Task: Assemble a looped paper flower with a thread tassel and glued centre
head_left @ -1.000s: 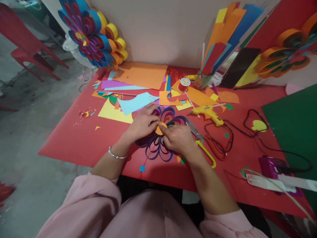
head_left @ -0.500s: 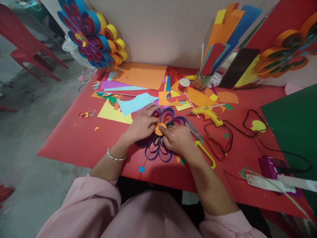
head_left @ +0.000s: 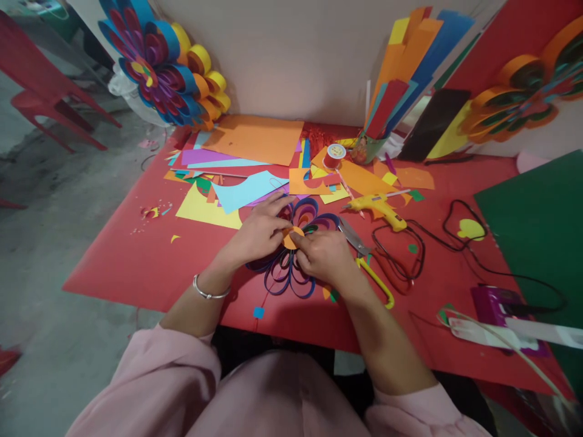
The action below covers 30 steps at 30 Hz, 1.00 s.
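A paper flower (head_left: pixel 291 270) of looped blue and purple strips lies on the red table (head_left: pixel 136 261) in front of me. A small orange paper circle (head_left: pixel 291 237) sits at its centre. My left hand (head_left: pixel 259 230) pinches the circle's left edge, fingers closed on it. My right hand (head_left: pixel 323 255) presses on the circle from the right with thumb and forefinger, the other fingers curled. Both hands rest on the flower's loops.
Scissors with yellow handles (head_left: pixel 368 264) lie right of my right hand. A yellow glue gun (head_left: pixel 378 207) with a black cord (head_left: pixel 410 255) lies beyond. Coloured paper sheets (head_left: pixel 250 139) and scraps cover the far table. A red tape roll (head_left: pixel 334 156), finished flowers (head_left: pixel 159 67) and green card (head_left: pixel 542 224) stand around.
My hands stay on the orange circle with only slight finger shifts. The whole view has drifted a little to the left.
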Each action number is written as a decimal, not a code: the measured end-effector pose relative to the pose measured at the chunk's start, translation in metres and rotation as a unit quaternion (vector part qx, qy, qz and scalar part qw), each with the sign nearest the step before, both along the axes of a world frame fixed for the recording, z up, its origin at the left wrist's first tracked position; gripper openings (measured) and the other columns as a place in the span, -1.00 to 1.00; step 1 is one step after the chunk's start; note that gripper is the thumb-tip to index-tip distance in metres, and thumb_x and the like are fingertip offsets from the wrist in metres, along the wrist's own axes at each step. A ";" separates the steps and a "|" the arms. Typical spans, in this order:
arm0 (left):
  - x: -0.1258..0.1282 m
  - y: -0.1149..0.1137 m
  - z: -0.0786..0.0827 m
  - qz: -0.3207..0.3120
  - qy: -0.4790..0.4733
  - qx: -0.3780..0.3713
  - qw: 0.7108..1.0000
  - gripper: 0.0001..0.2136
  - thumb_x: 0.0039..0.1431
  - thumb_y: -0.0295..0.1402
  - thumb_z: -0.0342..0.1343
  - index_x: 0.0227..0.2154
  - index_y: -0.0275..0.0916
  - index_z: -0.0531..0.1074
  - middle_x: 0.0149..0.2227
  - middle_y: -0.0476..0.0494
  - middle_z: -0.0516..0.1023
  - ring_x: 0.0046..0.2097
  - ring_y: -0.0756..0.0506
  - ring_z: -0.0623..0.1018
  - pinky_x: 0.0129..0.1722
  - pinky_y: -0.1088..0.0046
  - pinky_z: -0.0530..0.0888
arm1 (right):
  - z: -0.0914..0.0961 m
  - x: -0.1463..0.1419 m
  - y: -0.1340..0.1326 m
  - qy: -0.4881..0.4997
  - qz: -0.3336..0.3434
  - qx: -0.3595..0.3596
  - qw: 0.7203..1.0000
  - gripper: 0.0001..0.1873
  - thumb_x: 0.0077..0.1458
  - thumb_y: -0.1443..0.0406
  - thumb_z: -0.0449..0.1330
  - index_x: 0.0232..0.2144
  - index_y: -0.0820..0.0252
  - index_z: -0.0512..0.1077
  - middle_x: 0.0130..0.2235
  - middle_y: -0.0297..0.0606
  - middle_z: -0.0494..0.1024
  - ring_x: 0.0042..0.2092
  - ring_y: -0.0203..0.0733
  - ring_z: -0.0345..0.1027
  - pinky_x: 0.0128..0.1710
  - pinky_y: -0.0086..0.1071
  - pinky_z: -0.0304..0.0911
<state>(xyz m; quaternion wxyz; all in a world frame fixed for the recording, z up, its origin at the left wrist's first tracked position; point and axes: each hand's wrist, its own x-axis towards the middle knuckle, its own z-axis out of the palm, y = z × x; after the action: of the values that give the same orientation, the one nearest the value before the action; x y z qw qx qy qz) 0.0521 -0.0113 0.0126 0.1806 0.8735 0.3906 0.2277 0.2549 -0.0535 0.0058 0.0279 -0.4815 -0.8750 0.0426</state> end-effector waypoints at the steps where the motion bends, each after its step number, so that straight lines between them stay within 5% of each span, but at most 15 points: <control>1: 0.000 0.000 0.000 -0.001 0.001 -0.001 1.000 -0.67 0.15 -0.60 0.03 -0.27 -0.21 0.69 0.39 -0.17 0.38 0.49 -0.36 0.20 0.44 -0.16 0.30 | 0.000 0.000 0.000 0.000 0.000 0.001 1.000 -0.49 0.29 0.26 0.04 0.20 0.15 0.53 -0.25 -0.09 0.72 -0.27 -0.05 0.51 -0.37 -0.23 -0.11; 30: 0.000 0.000 -0.003 0.010 0.010 0.012 1.000 -0.68 0.16 -0.58 0.03 -0.25 -0.22 0.69 0.40 -0.17 0.36 0.48 -0.36 0.22 0.43 -0.16 0.30 | -0.002 0.001 0.000 0.005 0.004 -0.021 1.000 -0.47 0.32 0.24 0.02 0.27 0.16 0.46 -0.19 -0.06 0.72 -0.18 0.00 0.55 -0.36 -0.23 -0.08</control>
<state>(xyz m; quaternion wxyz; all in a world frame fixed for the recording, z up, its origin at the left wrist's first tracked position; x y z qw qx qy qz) 0.0517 -0.0111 0.0095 0.1639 0.8740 0.3984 0.2249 0.2561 -0.0536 0.0035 0.0223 -0.4785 -0.8755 0.0636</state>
